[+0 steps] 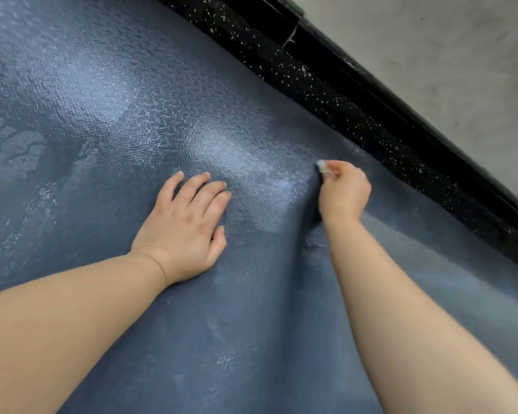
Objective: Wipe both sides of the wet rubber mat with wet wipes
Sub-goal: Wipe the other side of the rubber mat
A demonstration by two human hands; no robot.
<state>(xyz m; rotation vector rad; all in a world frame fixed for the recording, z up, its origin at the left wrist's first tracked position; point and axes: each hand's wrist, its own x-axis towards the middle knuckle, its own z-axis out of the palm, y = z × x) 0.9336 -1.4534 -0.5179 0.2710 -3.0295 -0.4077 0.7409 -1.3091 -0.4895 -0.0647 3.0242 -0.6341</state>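
Note:
A large blue-grey rubber mat (108, 121) with a pebbled, wet-looking surface fills most of the view. My left hand (186, 225) lies flat on it near the middle, fingers spread, holding nothing. To its right, my right hand (344, 192) is closed in a fist around a small white wet wipe (322, 166). Only a bit of the wipe shows past the fingers, pressed against the mat close to its far edge. Shiny wet patches surround both hands.
Beyond the mat's far edge runs a black speckled floor strip (326, 94), then a black baseboard (371, 85) and a grey wall (446, 49) at the upper right.

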